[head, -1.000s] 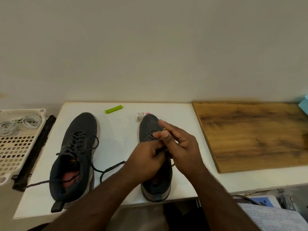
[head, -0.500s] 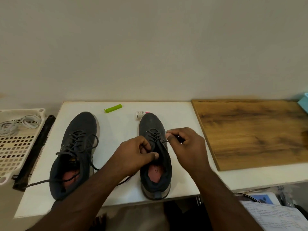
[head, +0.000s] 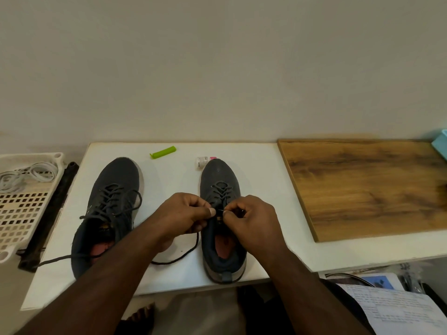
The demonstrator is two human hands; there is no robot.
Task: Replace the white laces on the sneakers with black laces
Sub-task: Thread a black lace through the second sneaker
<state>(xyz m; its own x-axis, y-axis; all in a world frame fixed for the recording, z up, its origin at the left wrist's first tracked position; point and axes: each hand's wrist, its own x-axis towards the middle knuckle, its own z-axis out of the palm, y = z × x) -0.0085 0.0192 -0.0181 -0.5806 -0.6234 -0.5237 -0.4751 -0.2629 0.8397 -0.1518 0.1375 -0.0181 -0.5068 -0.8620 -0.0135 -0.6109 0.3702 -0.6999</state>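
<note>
A: The fingers of both hands are curled tight, meeting over the middle of the right sneaker (head: 221, 213). The left hand (head: 183, 217) pinches the black lace (head: 219, 211) between thumb and forefinger, and the right hand (head: 251, 220) pinches it from the other side, thumb tips almost touching.

B: What does that shoe look like around the fingers?

A: Dark grey knit upper, pale sole edge, a reddish insole showing in the opening just behind the knuckles. Beyond the fingertips, toward the toe, black lace already crosses the eyelets in neat rows. Below the left hand a loose tail of the same lace (head: 179, 257) trails down and curls onto the white table (head: 261, 180).

B: And the other one?

A: The left sneaker (head: 108, 213) lies well to the left of the left hand, same grey, laced in black but loosely, with a loop standing out at the side and one end (head: 55, 258) running off toward the table edge.

B: The white laces?

A: Far left of both hands, coiled in a cream slotted tray (head: 21, 213); the white laces (head: 26, 175) sit at its far end. A dark bar (head: 48, 216) lies between tray and table.

B: Anything else near?

A: Past the fingertips, a green clip (head: 162, 152) and a small white bottle (head: 202, 162) touching the right toe. Right of the right hand, a wooden board (head: 367, 187).
</note>
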